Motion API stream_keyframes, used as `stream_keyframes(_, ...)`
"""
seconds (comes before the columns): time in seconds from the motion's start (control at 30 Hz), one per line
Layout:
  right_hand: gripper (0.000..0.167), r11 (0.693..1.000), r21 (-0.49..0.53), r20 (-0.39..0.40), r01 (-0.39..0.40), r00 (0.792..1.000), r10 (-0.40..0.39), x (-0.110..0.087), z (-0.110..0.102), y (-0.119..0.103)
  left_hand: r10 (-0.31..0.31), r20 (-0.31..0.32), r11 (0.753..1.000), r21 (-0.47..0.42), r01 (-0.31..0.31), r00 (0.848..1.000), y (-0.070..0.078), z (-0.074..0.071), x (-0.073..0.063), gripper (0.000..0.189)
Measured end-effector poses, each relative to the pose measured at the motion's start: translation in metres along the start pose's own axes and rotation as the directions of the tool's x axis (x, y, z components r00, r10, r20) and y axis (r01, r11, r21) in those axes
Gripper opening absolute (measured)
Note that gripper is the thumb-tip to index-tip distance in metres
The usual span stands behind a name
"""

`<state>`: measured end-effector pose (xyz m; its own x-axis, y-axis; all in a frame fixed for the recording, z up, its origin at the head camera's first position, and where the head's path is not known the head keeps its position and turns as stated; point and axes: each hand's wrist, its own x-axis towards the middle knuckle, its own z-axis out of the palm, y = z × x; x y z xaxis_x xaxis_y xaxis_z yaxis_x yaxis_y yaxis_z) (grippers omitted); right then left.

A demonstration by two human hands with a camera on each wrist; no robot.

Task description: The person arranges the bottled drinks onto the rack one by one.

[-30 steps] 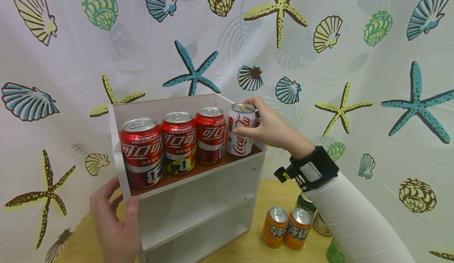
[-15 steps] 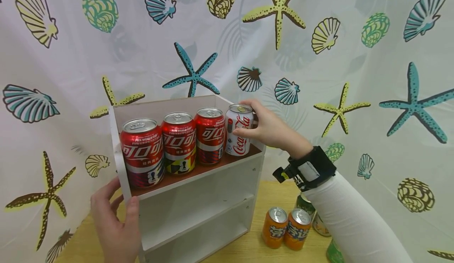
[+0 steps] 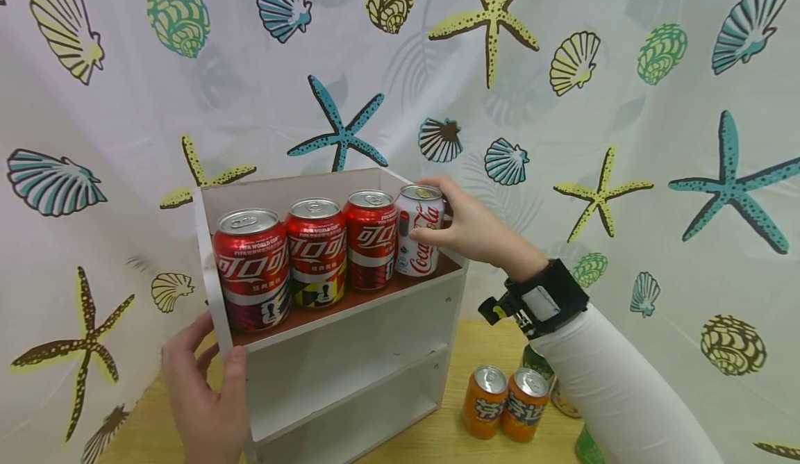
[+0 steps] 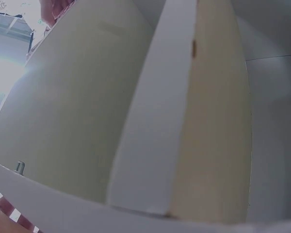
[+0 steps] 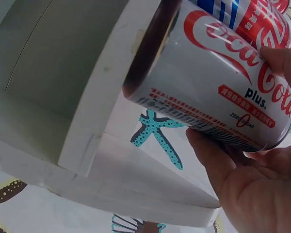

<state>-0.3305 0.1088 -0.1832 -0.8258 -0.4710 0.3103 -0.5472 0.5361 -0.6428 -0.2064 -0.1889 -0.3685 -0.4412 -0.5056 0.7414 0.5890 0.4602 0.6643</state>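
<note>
A white Coca-Cola can [image 3: 415, 255] stands at the right end of the white shelf unit's [image 3: 356, 309] top level, close to or touching a red can. My right hand [image 3: 478, 231] holds it from the right, thumb at the front and fingers behind; the right wrist view shows its "plus" label. Three red Coca-Cola cans, left [image 3: 252, 269], middle [image 3: 315, 252] and right [image 3: 371, 242], stand in a row beside it. My left hand [image 3: 206, 398] grips the unit's left side panel, its thumb on the front edge. Most of its fingers are hidden behind the panel.
Two orange cans, left [image 3: 485, 401] and right [image 3: 525, 405], stand on the wooden table [image 3: 406, 443] right of the unit. Green cans [image 3: 589, 446] are partly hidden by my right sleeve [image 3: 625, 380]. A patterned curtain [image 3: 531, 5] hangs behind.
My right hand has shifted the white can slightly left, toward the red cans. The left hand has stayed on the side panel.
</note>
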Motion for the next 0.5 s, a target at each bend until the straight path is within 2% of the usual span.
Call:
stream_keyframes(0.27, 0.079, 1.0, -0.011, -0.007, -0.001, 1.0, 0.001, -0.0006, 0.0014, -0.0002, -0.007, 0.002, 1.0, 0.001, 0.007, 1.0, -0.0002, 0.0004, 0.0003, 0.049)
stream_keyframes(0.5, 0.079, 1.0, -0.006, -0.018, -0.003, 1.0, 0.003, -0.0006, 0.0044, 0.0009, -0.048, 0.016, 0.999, 0.002, 0.048, 0.999, 0.0032, -0.0016, 0.0004, 0.05)
